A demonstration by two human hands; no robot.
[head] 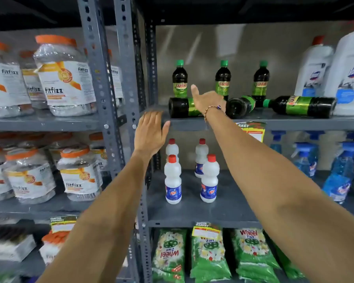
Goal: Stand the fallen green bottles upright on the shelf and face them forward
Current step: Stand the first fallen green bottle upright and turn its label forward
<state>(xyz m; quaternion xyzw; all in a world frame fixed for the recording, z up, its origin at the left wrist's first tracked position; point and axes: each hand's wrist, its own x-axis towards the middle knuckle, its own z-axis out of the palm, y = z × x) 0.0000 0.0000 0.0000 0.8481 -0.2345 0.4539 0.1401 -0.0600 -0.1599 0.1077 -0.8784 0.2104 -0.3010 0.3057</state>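
Note:
Three dark bottles with green caps and green labels stand upright at the back of the grey shelf (294,122): one left (179,79), one middle (223,78), one right (261,80). Three more lie on their sides in front: a left one (180,107), a middle one (240,106) with its base toward me, and a right one (302,106) with its cap pointing left. My right hand (206,100) is open, over the left fallen bottle, partly hiding it; whether it touches is unclear. My left hand (150,132) is open, fingers at the shelf's left front edge.
Large white jugs (331,74) stand at the shelf's right end. A grey perforated upright (102,78) separates a rack of orange-lidded jars (61,76). Below are small white red-capped bottles (173,178), blue spray bottles (305,160) and green detergent bags (208,256).

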